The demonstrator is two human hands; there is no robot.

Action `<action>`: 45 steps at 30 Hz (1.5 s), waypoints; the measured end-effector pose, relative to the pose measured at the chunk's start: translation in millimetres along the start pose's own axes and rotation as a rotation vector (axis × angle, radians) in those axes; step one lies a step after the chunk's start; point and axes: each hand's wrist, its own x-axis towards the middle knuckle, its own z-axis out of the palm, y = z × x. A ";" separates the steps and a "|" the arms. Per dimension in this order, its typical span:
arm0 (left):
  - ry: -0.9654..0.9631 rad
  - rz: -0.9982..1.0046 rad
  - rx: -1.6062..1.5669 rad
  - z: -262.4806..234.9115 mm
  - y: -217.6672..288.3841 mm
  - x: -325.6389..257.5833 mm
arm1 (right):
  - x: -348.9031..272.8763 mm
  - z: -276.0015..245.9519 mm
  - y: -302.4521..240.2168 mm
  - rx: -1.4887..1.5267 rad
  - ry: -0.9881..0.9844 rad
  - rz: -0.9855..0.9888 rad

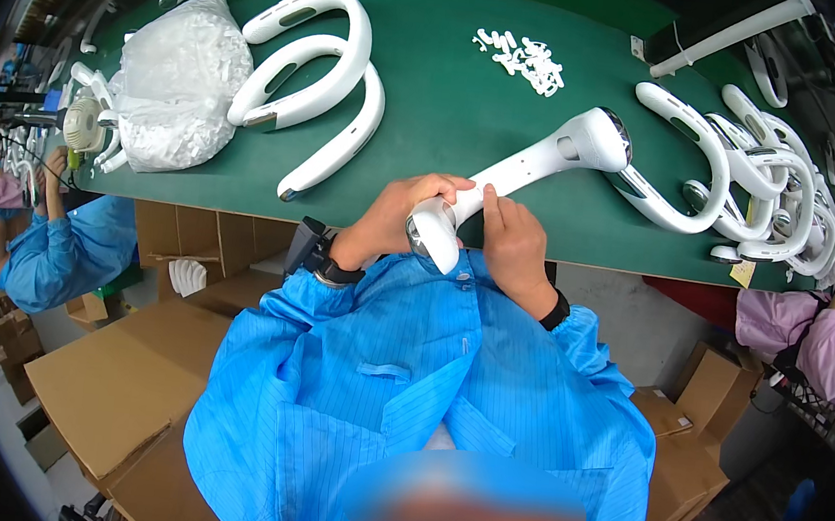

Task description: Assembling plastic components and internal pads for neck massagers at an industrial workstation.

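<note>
Step in hand, prob.: close-up check or fingering of the white neck band [539, 164], both hands on it. Next move seems to call for L side steady, R fingertip pressing or feeling w/o slipping; could roll if grip is loose.

Landmark = pile of small white parts [529, 65] on the green tabletop [434, 91]. Neck band is on the wearer's side of pile, slanted: far end out to R of pile, near end past the tabletop edge, in front of the blue jacket [378, 357].

L hand [404, 211]: curled round the near part, fingers over top, pinching it. R hand [513, 245]: index fingertip on band, other fingers bent; thumb hidden, can't tell if it pinches. Both forearms bent inward, wrists close together.

Bag [181, 87] & two loose bands [355, 44] well L of pile; heap of bands [799, 187] well R.
</note>
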 end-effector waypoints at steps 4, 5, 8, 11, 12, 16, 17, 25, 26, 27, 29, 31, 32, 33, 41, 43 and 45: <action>0.003 -0.017 -0.035 0.0 -1.9 3.2 | 5.4 -3.6 -2.2 0.164 0.022 0.120; -0.001 -0.024 -0.030 0.3 -2.1 3.8 | 7.5 -2.2 -0.5 0.215 0.042 0.138; 0.026 0.053 0.025 3.4 -3.8 5.0 | 16.5 -1.7 2.1 0.254 0.072 0.148; -0.013 0.063 0.061 1.1 -1.9 3.8 | 23.4 -3.5 9.3 0.256 0.046 0.094; -0.011 0.060 0.061 2.1 -2.1 2.7 | 24.0 -4.6 13.0 0.262 0.012 0.050; 0.078 -0.045 -0.084 5.4 -5.2 -0.8 | 28.4 -9.6 18.6 0.267 -0.078 -0.010; 0.082 -0.085 -0.128 5.3 -5.7 -1.2 | 33.4 -13.4 17.0 0.370 -0.030 0.077; 0.059 -0.117 -0.210 0.4 -5.8 0.1 | 42.2 5.9 21.1 0.541 0.068 0.047; 0.040 -0.139 -0.196 -0.8 -4.9 0.1 | 42.3 6.6 20.9 0.461 0.096 0.005; 0.041 -0.139 -0.197 -1.1 -5.3 1.2 | 42.1 6.9 20.7 0.381 0.125 -0.038; 0.051 -0.070 -0.209 -2.1 -7.2 4.1 | 34.6 11.9 25.0 0.403 0.125 -0.037; 0.047 -0.063 -0.190 -3.5 -7.6 5.0 | 31.2 12.9 28.5 0.428 0.127 -0.037; 0.040 -0.055 -0.171 -4.1 -8.1 5.2 | 30.7 11.9 29.3 0.424 0.117 -0.076; 0.042 -0.055 -0.171 -5.1 -10.8 4.7 | 30.8 10.8 29.4 0.421 0.108 -0.115; 0.034 -0.068 -0.112 -6.4 -3.4 4.6 | 23.3 5.3 14.2 0.437 0.107 0.037; 0.034 -0.064 -0.118 -7.0 -3.4 4.2 | 20.6 6.0 9.7 0.444 0.118 0.091; 0.034 -0.060 -0.125 -8.1 -4.0 3.5 | 18.1 3.2 5.0 0.406 0.078 0.213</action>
